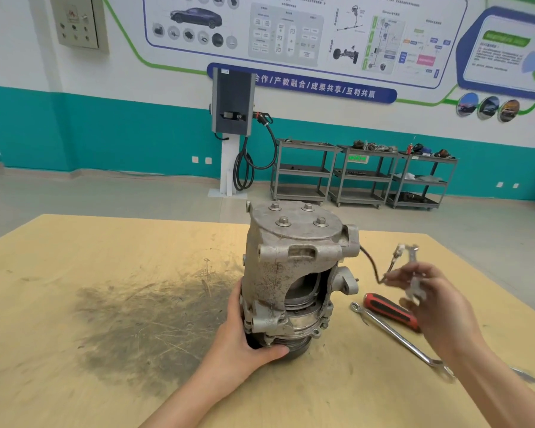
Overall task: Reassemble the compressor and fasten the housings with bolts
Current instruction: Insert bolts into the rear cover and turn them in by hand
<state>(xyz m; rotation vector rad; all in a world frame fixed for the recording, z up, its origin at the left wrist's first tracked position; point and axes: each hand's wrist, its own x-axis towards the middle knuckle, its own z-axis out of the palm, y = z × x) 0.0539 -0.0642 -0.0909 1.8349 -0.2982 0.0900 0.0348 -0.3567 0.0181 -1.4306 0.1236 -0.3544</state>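
The grey cast-metal compressor (294,273) stands upright on the wooden table (74,273), pulley end down. Several hex bolts (283,222) sit in its round top cover. A cutaway window in its side shows the parts inside. My left hand (247,338) grips the compressor's lower left side near the black pulley. To the right, my right hand (426,291) is raised above the table and holds a small open-end wrench (413,270), blurred. The compressor's black cable with a white connector (399,251) hangs beside that hand.
A red-and-black screwdriver handle (389,310) and a long combination wrench (396,335) lie on the table right of the compressor. A dark grease smear (149,319) covers the table's left middle. Tool carts (362,174) and a charging post (232,118) stand far behind.
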